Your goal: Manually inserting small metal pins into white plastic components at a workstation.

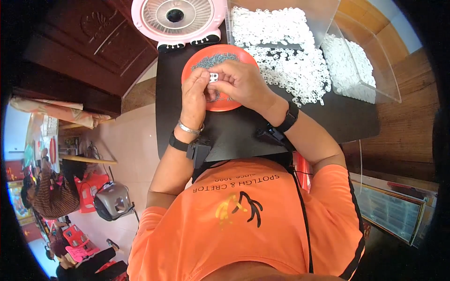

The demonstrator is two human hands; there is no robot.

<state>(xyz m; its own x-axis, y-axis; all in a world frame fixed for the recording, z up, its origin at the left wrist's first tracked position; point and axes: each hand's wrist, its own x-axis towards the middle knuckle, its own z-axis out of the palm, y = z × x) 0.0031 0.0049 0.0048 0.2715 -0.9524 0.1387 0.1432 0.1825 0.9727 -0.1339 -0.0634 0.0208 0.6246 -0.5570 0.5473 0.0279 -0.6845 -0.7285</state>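
Over an orange-red round dish (251, 58), I hold one small white plastic piece with holes (213, 77) between both hands. My left hand (193, 96) is closed, with thumb and fingertips pinching the piece's left side. My right hand (241, 83) comes in from the right, its thumb and forefinger closed on the other side. Grey metal screws (213, 61) lie heaped in the dish, partly hidden by my hands. Beside my right hand spreads a loose pile of similar white pieces (293, 70). Whether a screw sits between my fingertips I cannot tell.
A pink fan (178, 16) stands at the table's far left. Two clear plastic bins hold more white pieces (269, 25) at the back and right (349, 65). The dark table (225, 133) ends close to my body. Other people sit far off at left.
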